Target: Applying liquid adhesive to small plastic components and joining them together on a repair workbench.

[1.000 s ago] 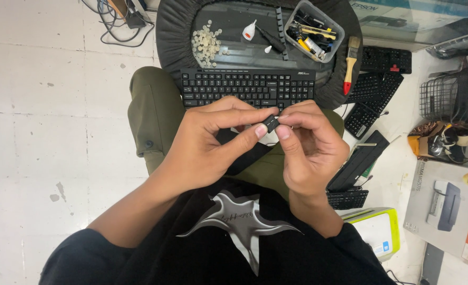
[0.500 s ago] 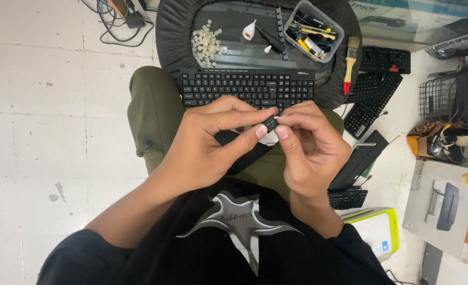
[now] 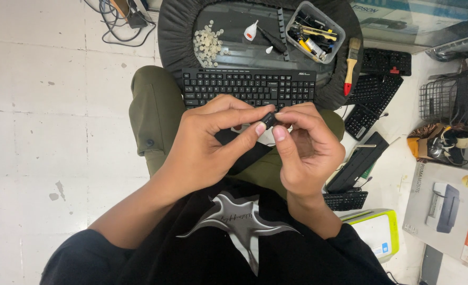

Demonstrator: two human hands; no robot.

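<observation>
Nothing has shifted since earlier: the left hand (image 3: 207, 145) and right hand (image 3: 305, 150) both pinch a small black keycap (image 3: 268, 120) between closed fingers above the lap. Beyond them lies a black keyboard (image 3: 247, 87), with a red-handled brush (image 3: 351, 66) and spare keyboards (image 3: 374, 97) rightward.

Lighting: bright, even, diffuse; soft shadows beneath the hands. Focus: sharp throughout, no motion blur. Mild glare on the glass tabletop (image 3: 234, 26) toward 12 o'clock; slight wide-angle bending at edges.

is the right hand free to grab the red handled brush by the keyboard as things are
Probably not right away. The right hand and left hand both pinch a small black part. The brush lies uncovered, so the path looks open once it lets go.
</observation>
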